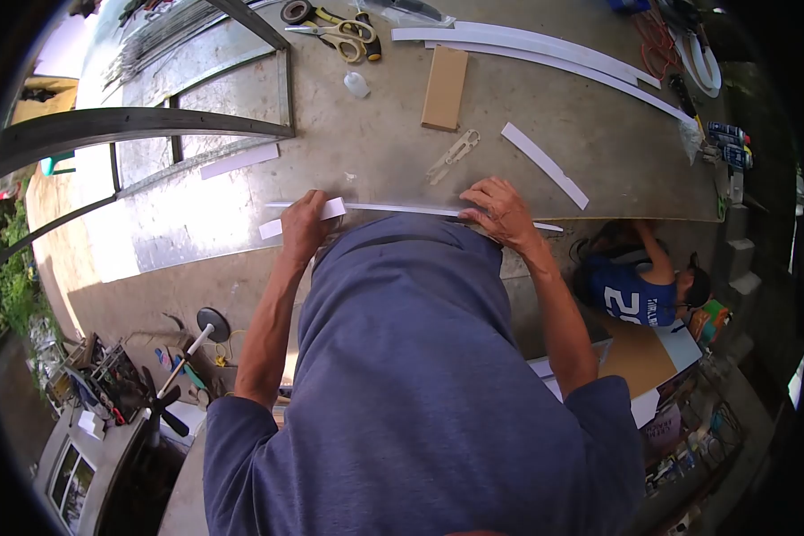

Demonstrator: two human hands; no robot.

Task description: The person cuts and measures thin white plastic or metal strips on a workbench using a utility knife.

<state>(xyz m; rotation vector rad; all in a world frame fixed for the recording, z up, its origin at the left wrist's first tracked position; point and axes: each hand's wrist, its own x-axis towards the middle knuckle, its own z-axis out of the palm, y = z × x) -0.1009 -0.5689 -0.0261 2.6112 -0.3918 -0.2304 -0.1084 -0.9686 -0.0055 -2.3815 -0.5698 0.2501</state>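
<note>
A long thin white strip (402, 209) lies along the near edge of the worktable, in front of my body. My left hand (304, 221) is closed at its left part, with a short white piece (333, 208) also under the fingers. Near the strip's right part is my right hand (500, 212), its thumb and fingers apart, touching the strip's edge. A tan block (444, 87) and a folding multi-tool (454, 156) lie beyond. To the right rests a white cut strip (545, 165).
Metal frames (143, 125) cover the table's left. Scissors (344, 36), tape (296, 12) and a small white bottle (356, 85) lie at the back. Long white strips (545, 49) curve at the back right. Another person in a blue jersey (634, 290) crouches at right.
</note>
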